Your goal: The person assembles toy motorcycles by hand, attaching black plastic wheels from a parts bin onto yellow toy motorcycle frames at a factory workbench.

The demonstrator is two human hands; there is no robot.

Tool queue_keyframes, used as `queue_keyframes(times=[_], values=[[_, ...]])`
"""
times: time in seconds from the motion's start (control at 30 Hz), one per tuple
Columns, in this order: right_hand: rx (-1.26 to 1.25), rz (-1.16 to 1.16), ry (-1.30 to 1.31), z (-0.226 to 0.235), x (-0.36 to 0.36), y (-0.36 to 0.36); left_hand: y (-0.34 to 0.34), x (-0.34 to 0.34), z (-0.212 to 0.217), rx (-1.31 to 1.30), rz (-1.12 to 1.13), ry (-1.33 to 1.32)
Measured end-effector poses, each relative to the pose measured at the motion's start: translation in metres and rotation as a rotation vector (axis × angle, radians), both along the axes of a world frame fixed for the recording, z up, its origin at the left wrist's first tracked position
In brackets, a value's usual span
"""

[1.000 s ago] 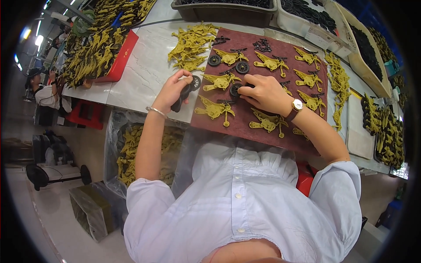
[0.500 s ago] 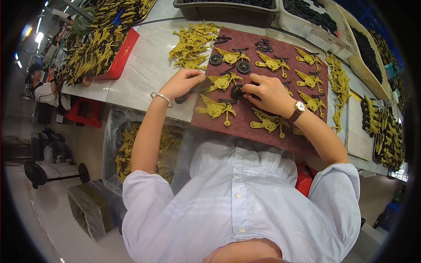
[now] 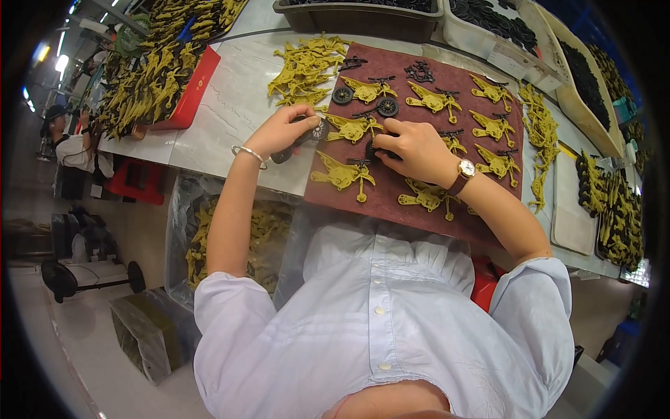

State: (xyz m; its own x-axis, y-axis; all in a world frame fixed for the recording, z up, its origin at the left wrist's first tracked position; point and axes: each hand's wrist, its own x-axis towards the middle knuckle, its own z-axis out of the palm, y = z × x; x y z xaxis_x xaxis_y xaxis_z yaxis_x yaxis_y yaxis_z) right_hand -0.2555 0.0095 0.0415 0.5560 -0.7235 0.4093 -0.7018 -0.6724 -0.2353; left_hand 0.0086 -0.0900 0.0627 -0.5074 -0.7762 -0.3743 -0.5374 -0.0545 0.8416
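Observation:
My left hand (image 3: pixel 287 130) is closed, pinching a small black spoked wheel (image 3: pixel 320 130) at the mat's left edge. Other dark wheels (image 3: pixel 283 155) lie partly hidden beneath that hand. My right hand (image 3: pixel 420 151) is closed on another black wheel (image 3: pixel 371 149), mostly covered by its fingers, just right of a yellow toy motorcycle body (image 3: pixel 352 128). Two more black wheels, one at the left (image 3: pixel 343 96) and one at the right (image 3: pixel 387 106), sit by the yellow body (image 3: pixel 368 89) above. Several similar bodies are laid out in rows on the maroon mat (image 3: pixel 412 63).
Piles of yellow parts flank the mat, at left (image 3: pixel 300 73) and right (image 3: pixel 539 133). A red tray (image 3: pixel 199 87) heaped with yellow-black parts stands far left. Bins of black parts, one dark (image 3: pixel 363 19), one white (image 3: pixel 513 59), line the back. A co-worker (image 3: pixel 73 150) is at the far left.
My left hand has shifted slightly left, and its wheel has turned so the spoked face shows. My right hand has moved a little left with its wheel.

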Motion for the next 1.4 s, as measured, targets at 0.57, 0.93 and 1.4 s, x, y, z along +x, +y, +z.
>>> queue_keyframes(times=[0.57,0.93,1.4], values=[[0.116,0.017,0.024,0.007,-0.003,-0.012,0.006,-0.01,-0.011,0.075,-0.064,0.053],[0.439,-0.02,-0.641,0.004,-0.02,-0.034,0.008,-0.009,-0.016,-0.205,-0.02,-0.131],[0.62,-0.395,-0.54,0.007,-0.065,-0.066,0.007,0.007,-0.015,-0.1,0.106,0.024]])
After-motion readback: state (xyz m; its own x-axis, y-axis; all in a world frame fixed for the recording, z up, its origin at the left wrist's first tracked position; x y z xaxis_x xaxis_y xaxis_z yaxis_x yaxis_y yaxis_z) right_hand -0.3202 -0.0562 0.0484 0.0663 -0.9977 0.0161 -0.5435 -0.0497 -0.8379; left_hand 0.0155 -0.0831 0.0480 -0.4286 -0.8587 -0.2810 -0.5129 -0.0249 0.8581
